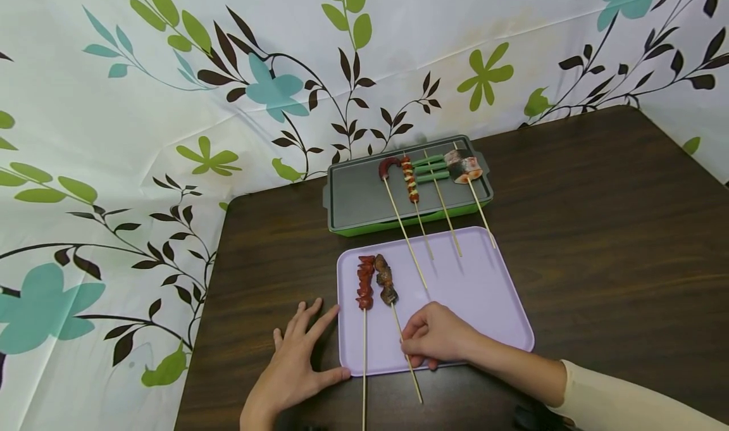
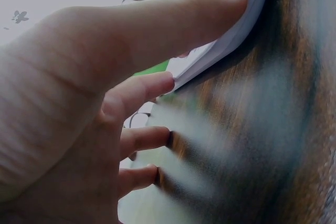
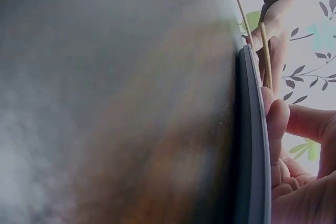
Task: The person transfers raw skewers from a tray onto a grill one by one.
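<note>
My right hand [image 1: 435,335] pinches the stick of a browned meat skewer [image 1: 386,280] over the front part of a lilac tray [image 1: 473,292]. The stick's tail [image 3: 265,51] rises past the fingers in the right wrist view. To its left on the tray lies a red-glazed skewer [image 1: 365,283], its stick reaching past the front rim. My left hand [image 1: 296,361] has its fingers spread on the table, with thumb and forefinger at the tray's left edge. In the left wrist view the thumb [image 2: 210,17] lies along the tray rim [image 2: 231,45].
Behind the tray stands a grey-topped green grill [image 1: 359,197]. On it rest a curled sausage skewer [image 1: 389,165], a red-and-pale skewer [image 1: 410,181], a green vegetable skewer [image 1: 431,168] and a fish skewer [image 1: 464,165]. Their sticks project over the tray. A patterned cloth [image 1: 171,114] hangs behind the dark table [image 1: 598,241].
</note>
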`<state>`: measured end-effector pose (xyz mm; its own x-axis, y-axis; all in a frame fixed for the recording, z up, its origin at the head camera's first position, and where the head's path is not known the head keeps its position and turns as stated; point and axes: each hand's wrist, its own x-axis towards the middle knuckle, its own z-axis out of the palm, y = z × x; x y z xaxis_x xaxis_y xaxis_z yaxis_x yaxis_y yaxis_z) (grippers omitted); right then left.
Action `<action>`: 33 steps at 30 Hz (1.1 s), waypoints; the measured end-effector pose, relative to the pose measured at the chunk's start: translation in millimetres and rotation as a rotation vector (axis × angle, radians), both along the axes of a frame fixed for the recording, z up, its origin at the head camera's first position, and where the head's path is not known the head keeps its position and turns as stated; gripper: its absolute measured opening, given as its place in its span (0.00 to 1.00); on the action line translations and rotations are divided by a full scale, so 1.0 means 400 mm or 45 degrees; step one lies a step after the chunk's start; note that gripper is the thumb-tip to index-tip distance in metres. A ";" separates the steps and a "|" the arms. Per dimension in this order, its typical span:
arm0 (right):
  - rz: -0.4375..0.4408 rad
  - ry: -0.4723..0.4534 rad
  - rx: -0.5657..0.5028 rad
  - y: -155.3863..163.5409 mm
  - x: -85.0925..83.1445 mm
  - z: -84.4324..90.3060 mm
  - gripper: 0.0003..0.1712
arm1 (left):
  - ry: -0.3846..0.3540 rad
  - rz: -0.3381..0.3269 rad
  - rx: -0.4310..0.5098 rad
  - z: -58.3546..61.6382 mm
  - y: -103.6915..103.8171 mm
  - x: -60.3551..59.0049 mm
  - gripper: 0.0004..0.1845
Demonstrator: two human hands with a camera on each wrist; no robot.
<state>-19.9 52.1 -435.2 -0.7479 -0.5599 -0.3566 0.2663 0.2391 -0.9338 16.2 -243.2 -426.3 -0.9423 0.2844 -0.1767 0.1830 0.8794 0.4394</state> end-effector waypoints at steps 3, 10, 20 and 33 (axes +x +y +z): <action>-0.006 -0.001 -0.020 0.004 0.001 0.001 0.02 | 0.001 -0.003 0.004 0.000 0.000 -0.001 0.53; 0.001 0.000 -0.047 0.014 0.011 0.006 0.03 | 0.002 -0.008 0.003 0.002 0.000 -0.003 0.53; 0.020 0.072 -0.091 0.014 0.022 0.035 0.03 | 0.000 -0.002 -0.007 0.004 0.000 -0.002 0.54; 0.011 0.167 -0.069 0.010 -0.059 0.123 0.06 | 0.009 0.006 0.008 -0.001 -0.001 0.003 0.53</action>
